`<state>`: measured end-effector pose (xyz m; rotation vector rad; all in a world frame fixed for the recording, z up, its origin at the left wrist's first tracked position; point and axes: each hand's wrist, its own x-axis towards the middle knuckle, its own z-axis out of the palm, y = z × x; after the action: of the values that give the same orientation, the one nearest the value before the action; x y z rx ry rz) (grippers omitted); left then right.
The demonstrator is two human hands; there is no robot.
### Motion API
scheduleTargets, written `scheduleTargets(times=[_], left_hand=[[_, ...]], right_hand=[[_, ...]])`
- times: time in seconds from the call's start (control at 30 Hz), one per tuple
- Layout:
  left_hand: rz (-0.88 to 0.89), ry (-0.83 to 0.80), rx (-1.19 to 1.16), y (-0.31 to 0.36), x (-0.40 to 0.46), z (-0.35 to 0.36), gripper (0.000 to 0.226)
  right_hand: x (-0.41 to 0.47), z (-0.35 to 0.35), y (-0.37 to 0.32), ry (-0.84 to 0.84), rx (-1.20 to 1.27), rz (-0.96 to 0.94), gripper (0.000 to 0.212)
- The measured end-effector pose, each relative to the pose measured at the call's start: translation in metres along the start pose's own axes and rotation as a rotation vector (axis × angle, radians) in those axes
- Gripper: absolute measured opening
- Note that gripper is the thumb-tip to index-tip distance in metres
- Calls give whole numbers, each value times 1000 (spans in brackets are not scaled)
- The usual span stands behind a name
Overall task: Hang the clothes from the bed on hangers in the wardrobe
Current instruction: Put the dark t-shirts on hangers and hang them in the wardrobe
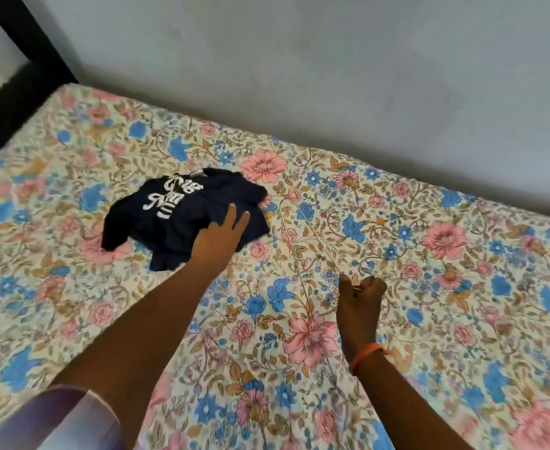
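**Fingers on shirt and hanger**

Fingers [239, 219] of the left hand [216, 237] lie straight and slightly spread, their tips resting on the near right part of the shirt [176, 219]. They do not curl round the cloth. The shirt is dark navy with white lettering, crumpled in a heap on the bed [429, 319], and most of it lies beyond and to the left of those fingertips. The left forearm runs back from the hand to a pale lilac sleeve [62, 420] at the lower left corner.

Fingers of the right hand [361, 297] are curled in, thumb against them, pinching a thin wire end of the hanger [302, 219]. The hanger is a slim, pale wire shape lying flat on the bed; it stretches away from the right fingertips, up and to the left, toward the right edge of the shirt. Whether its far end touches the shirt I cannot tell, since the wire is faint against the print. An orange band [366, 355] circles the right wrist behind the hand.

Both hands are well apart, the left farther out than the right. The bed under them wears a floral cover in pink, blue and tan. Beyond the fingertips a grey wall [299, 60] meets the far edge of the bed, and a dark frame [23, 60] stands at the upper left.
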<state>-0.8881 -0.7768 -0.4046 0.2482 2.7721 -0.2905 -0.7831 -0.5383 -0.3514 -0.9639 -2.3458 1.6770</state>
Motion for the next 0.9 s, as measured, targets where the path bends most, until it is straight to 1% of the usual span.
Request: scheduleTargets(times=[0.07,0.1,0.2,0.23,0.27,0.33,0.4,0.47,0.53,0.57,0.6,0.67,0.73,0.77,0.8,0.87,0.9], left_hand=[[-21,-17,36,-8,29,16,82],[-38,-19,39,-13,39,19,72],[-47,-26,7,-22,54,7,28],[-64,-33,-61,-23,55,0,21],[-94,-33,-184,-20,53,-11,18],[-160,-9,-533,-6,42,-38,15],[-164,15,-861,20,15,-83,22],[-133,36,-1087,51,-25,-126,26],[-111,29,-1277,80,-70,-168,26],[-97,20,-1351,92,-92,-188,26],[-78,12,-1408,104,-113,-205,26],[1,-14,-1525,131,-150,-235,26],[75,-50,-1607,159,-189,-262,26],[106,-71,-1634,173,-208,-272,27],[134,-99,-1643,186,-226,-279,27],[185,-124,-1617,211,-265,-292,26],[192,-115,-1604,222,-284,-297,26]], right_hand=[[7,10,23,31,7,55,28],[8,12,32,34,7,82,28],[8,9,47,38,9,176,28],[6,5,50,41,8,207,28],[6,2,50,48,5,231,29],[4,-7,38,56,22,283,30],[1,-18,15,26,81,358,37],[-2,-31,-7,-7,141,421,54],[-7,-52,-34,-41,195,456,78],[-8,-63,-45,-88,240,476,87],[-12,-73,-60,-152,279,502,88],[-24,-97,-93,-299,344,537,72],[-36,-126,-116,-427,504,581,46],[-42,-140,-125,-438,567,602,31],[-44,-154,-131,-417,569,601,21],[-46,-189,-143,-374,438,534,24],[-47,-208,-148,-353,365,490,16]])
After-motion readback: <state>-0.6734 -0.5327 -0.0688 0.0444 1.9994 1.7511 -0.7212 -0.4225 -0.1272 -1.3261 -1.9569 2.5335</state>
